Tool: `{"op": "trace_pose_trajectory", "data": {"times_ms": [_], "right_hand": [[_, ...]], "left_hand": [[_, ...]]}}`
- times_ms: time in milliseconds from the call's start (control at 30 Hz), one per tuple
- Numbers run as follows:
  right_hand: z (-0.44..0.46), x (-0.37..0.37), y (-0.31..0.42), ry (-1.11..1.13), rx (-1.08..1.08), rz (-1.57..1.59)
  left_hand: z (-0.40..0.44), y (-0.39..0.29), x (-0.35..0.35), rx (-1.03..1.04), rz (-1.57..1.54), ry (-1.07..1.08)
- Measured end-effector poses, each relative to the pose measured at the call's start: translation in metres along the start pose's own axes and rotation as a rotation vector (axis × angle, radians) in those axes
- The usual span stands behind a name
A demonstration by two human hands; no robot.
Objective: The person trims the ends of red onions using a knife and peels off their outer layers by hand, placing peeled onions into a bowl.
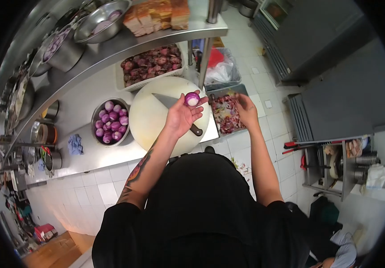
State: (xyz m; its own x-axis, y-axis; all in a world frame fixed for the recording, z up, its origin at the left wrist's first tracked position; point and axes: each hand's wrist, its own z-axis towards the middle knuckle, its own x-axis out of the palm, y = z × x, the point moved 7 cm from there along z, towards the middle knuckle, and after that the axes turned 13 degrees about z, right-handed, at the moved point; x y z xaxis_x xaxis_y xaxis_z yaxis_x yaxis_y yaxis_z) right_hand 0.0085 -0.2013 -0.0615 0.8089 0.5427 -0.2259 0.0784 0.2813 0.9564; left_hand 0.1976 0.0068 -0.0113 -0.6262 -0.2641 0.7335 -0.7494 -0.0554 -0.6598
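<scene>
My left hand (183,117), palm up, holds a peeled red onion (192,99) with a pale cut end. Beneath that hand, a kitchen knife (163,99) with a dark handle lies on the round white cutting board (145,120). Over a grey bin of onion skins (227,117), my right hand (247,110) hangs with fingers loosely bent and apart, and I see nothing held in it. Left of the board stands a metal bowl (95,117) of peeled red onions (112,120). Behind the board is a white crate (120,76) of unpeeled red onions (152,66).
An overhead steel shelf (152,41) carries metal bowls of cut onions (101,24) and slabs of meat (156,17). A blue cloth (75,144) lies on the steel counter. Another bin (235,71) with plastic bags stands beyond the skins. Scraps (240,166) litter the tiled floor.
</scene>
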Motion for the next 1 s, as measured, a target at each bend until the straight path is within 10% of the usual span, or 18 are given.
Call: {"op": "trace_pose_trajectory", "data": {"times_ms": [400, 733, 1000], "right_hand": [[-0.04, 0.005, -0.033, 0.013, 0.306, 0.203], [-0.068, 0.076, 0.031, 0.177, 0.199, 0.329], [-0.092, 0.124, 0.068, 0.34, -0.003, -0.022]], "left_hand": [[-0.041, -0.149, -0.164, 0.41, -0.056, -0.411], [-0.103, -0.038, -0.139, 0.141, 0.11, -0.466], [-0.228, -0.132, -0.242, 0.654, 0.107, -0.883]]}}
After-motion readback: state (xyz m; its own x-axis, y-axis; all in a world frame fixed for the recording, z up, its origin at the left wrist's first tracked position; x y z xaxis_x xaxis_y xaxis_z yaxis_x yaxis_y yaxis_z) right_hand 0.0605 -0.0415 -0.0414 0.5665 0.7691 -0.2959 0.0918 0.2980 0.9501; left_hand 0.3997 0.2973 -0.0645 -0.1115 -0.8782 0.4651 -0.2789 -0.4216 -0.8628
